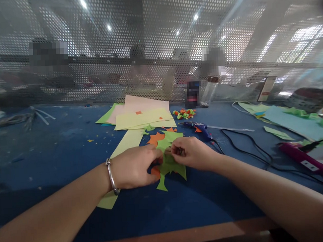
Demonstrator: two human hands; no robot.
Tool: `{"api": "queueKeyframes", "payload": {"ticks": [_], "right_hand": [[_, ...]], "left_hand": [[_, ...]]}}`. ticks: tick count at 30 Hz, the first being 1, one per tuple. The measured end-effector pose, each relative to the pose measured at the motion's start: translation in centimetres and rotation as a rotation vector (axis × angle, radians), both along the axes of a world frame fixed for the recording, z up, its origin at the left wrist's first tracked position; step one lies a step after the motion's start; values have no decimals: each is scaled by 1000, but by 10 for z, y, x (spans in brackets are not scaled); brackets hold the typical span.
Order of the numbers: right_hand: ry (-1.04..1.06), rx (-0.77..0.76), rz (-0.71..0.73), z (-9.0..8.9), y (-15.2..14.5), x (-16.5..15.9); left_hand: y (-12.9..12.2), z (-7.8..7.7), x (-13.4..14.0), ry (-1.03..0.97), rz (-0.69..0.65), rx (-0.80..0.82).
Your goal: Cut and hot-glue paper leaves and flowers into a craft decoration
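Note:
A jagged green paper cutout (179, 169) lies on the blue table between my hands, over orange paper pieces (156, 138). My left hand (135, 166), with a silver bangle at the wrist, rests at the cutout's left edge. Its thumb and fingers are apart, and a bit of orange paper shows in the gap. Above the middle of the cutout, my right hand (192, 151) is closed in a pinch. What its fingertips hold, if anything, is too small to make out. A pale yellow-green paper strip (128, 143) runs under my left hand.
Coloured paper sheets (142, 118) lie behind my hands, beside a pile of curled paper bits (185, 114). A blue glue gun (200, 128) with its black cord (253, 139) lies right of them. Further right is a magenta power strip (303, 160). A perforated metal screen (158, 40) stands behind.

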State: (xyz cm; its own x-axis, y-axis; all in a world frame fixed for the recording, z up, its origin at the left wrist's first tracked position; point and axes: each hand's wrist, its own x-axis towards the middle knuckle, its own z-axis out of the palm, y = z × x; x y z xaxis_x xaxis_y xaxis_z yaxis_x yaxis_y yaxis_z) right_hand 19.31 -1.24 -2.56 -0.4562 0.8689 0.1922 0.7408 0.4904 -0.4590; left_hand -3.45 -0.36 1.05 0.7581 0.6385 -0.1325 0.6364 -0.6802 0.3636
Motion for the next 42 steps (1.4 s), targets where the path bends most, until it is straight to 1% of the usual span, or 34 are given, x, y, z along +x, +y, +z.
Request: {"api": "queueKeyframes", "payload": {"ticks": [4,8,10,19,21,23,24,25,26,27,28,31,33,35,37,40,42], "right_hand": [[5,-1,1,-2,1,1],[-3,-7,-3,-2,1,0],[-4,-13,-8,-2,1,0],[5,-18,-2,-4,2,-1],[8,-22,-3,-4,2,-1],[6,-15,1,-4,2,-1],[3,-11,5,-4,2,0],[-1,-8,8,-4,2,0],[-3,-7,9,-4,2,0],[-4,-12,9,-5,2,0],[-1,-21,6,-5,2,0],[12,-45,1,-6,2,-1],[33,-26,-13,-6,2,-1],[71,60,-37,-5,0,0],[100,208,-46,-4,-3,0],[84,418,0,-2,-8,0],[49,493,55,-2,-10,0]], "left_hand": [[-1,-2,2,9,29,-15],[-1,-7,3,15,144,20],[-1,-8,3,35,178,41],[-5,-8,7,56,106,-8],[-2,-6,4,49,103,-39],[7,-3,-1,44,151,-76],[12,-2,-4,24,185,-68],[18,-2,-6,-35,229,-48],[24,-2,-8,-116,257,-60],[29,-3,-9,-216,271,-111],[33,-4,-9,-312,289,-199],[37,-11,-4,-544,343,-576],[36,-14,1,-656,370,-717],[34,-16,4,-725,378,-772],[32,-16,4,-757,379,-807],[31,-16,5,-770,397,-876],[29,-16,7,-786,405,-936]]}}
